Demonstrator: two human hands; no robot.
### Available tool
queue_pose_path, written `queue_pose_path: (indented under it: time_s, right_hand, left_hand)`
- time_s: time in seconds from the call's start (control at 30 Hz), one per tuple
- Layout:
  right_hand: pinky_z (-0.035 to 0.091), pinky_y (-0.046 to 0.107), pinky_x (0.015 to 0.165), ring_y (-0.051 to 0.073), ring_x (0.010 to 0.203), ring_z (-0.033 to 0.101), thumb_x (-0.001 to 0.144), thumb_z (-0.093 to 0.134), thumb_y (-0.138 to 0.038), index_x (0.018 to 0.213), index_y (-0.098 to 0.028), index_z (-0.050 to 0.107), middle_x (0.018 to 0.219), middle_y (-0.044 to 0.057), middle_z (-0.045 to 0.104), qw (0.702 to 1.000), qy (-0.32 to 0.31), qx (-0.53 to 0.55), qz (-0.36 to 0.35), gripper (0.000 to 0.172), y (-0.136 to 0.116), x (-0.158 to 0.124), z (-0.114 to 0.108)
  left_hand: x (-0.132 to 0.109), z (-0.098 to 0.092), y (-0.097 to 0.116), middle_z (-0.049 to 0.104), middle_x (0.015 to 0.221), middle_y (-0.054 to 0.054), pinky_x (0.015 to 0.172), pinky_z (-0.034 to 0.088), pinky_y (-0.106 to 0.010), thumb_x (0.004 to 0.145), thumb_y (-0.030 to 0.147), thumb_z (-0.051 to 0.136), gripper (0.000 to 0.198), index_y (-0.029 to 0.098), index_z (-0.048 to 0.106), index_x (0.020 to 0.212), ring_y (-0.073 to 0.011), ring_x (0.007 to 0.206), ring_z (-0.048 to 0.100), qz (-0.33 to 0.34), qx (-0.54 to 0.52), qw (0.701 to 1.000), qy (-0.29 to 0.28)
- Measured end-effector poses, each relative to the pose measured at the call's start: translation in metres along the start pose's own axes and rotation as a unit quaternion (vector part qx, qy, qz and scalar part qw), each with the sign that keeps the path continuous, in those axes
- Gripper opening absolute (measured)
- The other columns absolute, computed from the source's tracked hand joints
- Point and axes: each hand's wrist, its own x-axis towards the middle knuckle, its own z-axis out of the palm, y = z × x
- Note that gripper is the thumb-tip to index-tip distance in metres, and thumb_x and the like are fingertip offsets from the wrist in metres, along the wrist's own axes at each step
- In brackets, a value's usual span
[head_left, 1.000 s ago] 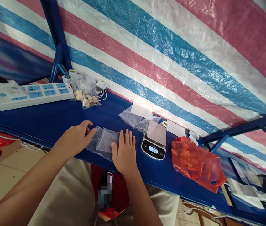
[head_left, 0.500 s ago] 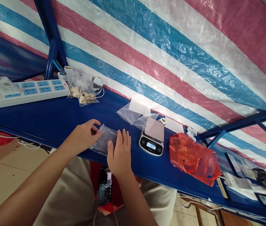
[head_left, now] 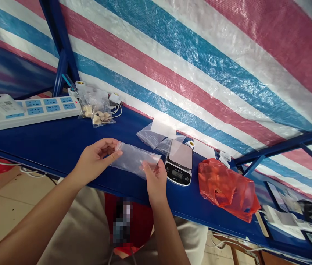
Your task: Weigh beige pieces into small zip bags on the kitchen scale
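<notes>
A clear plastic bag is stretched between my two hands above the blue table's front part. My left hand pinches its left end between thumb and fingers. The right end is gripped by my right hand, thumb on top. Nothing shows inside the bag. Just right of my right hand is a digital scale with a dim display. More clear bags lie behind, partly touching the scale.
Bags of beige pieces sit beside a white power strip at the left. A red plastic bag lies right of the scale. The blue table ends close before my lap. Striped sheeting hangs behind.
My right hand has moved right and taken hold of the bag's right end. The bag now spans both hands, and my left hand pinches its left end. The scale's display looks dimmer.
</notes>
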Motion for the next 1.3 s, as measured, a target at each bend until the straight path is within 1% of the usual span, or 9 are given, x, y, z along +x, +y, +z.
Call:
queue_pose_path:
  time_s: [0.17,0.3,0.4,0.57,0.73,0.9,1.1,1.2,1.3]
  right_hand:
    - [0.053,0.042,0.105,0.026,0.121,0.068,0.093,0.071,-0.045,0.121,-0.022,0.071,0.131,0.010,0.072,0.995,0.009,-0.059,-0.075,0.037,-0.004,0.005,-0.006]
    - [0.052,0.043,0.104,0.027,0.121,0.067,0.094,0.068,-0.041,0.125,-0.021,0.070,0.134,0.012,0.070,0.993,-0.006,-0.082,-0.082,0.037,0.010,0.007,-0.004]
    - [0.054,0.042,0.101,0.026,0.114,0.069,0.092,0.070,-0.042,0.140,-0.021,0.061,0.125,0.011,0.072,0.996,0.005,-0.065,-0.056,0.053,0.015,0.007,-0.002]
    - [0.053,0.041,0.105,0.025,0.115,0.070,0.093,0.066,-0.042,0.117,-0.019,0.070,0.121,0.009,0.074,0.997,0.006,-0.051,-0.050,0.034,0.010,0.008,-0.004]
    - [0.062,0.038,0.083,0.024,0.095,0.076,0.090,0.069,-0.048,0.123,-0.018,0.067,0.112,0.009,0.077,0.999,0.037,-0.013,-0.019,0.045,-0.005,0.013,-0.011]
    - [0.060,0.032,0.068,0.021,0.085,0.077,0.097,0.060,-0.049,0.139,-0.014,0.053,0.116,0.011,0.076,0.986,0.091,-0.132,-0.036,0.055,-0.048,0.045,-0.035]
    - [0.048,0.050,0.112,0.028,0.124,0.065,0.105,0.060,-0.036,0.149,-0.012,0.049,0.127,0.014,0.070,0.874,0.215,-0.436,-0.017,0.051,-0.104,0.108,-0.078]
    - [0.048,0.059,0.112,0.031,0.127,0.062,0.101,0.068,-0.041,0.138,-0.017,0.061,0.133,0.012,0.067,0.848,0.196,-0.490,0.041,0.045,-0.107,0.136,-0.086]
    - [0.051,0.057,0.109,0.030,0.126,0.063,0.100,0.071,-0.039,0.134,-0.018,0.064,0.136,0.011,0.065,0.843,0.163,-0.509,0.069,0.042,-0.104,0.156,-0.085]
  left_hand:
    - [0.003,-0.004,-0.011,0.066,0.126,-0.010,0.092,0.061,-0.038,0.079,0.061,0.078,0.064,0.025,0.061,0.130,-0.0248,0.111,0.066,0.079,0.057,0.995,0.007]
    - [0.009,-0.004,-0.019,0.062,0.143,-0.012,0.099,0.059,-0.041,0.079,0.060,0.077,0.082,0.029,0.048,0.148,-0.0286,0.125,0.064,0.036,0.084,0.991,-0.101]
    - [0.011,-0.003,-0.018,0.074,0.122,-0.009,0.089,0.060,-0.038,0.078,0.066,0.075,0.066,0.026,0.064,0.129,-0.0269,0.103,0.072,-0.007,0.072,0.986,-0.148]
    - [0.011,-0.008,-0.020,0.074,0.086,-0.004,0.076,0.057,-0.033,0.076,0.069,0.076,0.051,0.023,0.073,0.099,-0.0232,0.082,0.070,-0.020,0.080,0.989,-0.126]
    - [0.020,-0.010,-0.010,0.072,0.080,-0.003,0.068,0.052,-0.029,0.077,0.066,0.078,0.046,0.021,0.073,0.084,-0.0198,0.075,0.067,-0.023,0.064,0.988,-0.140]
    - [0.065,0.027,0.013,0.070,0.073,-0.002,0.068,0.053,-0.027,0.079,0.062,0.077,0.043,0.020,0.074,0.088,-0.0178,0.071,0.067,-0.030,0.041,0.994,-0.093]
    - [0.134,0.090,0.014,0.075,0.079,-0.003,0.074,0.058,-0.029,0.082,0.034,0.076,0.031,0.017,0.068,0.108,-0.0195,0.071,0.073,-0.084,0.097,0.992,-0.019]
    - [0.139,0.101,0.006,0.071,0.069,0.000,0.076,0.057,-0.032,0.082,0.027,0.075,0.048,0.016,0.060,0.126,-0.0222,0.071,0.073,-0.078,0.150,0.985,-0.011]
    - [0.130,0.103,0.001,0.074,0.077,-0.002,0.088,0.055,-0.036,0.085,0.030,0.074,0.054,0.018,0.055,0.134,-0.0270,0.094,0.075,-0.053,0.198,0.979,-0.003]
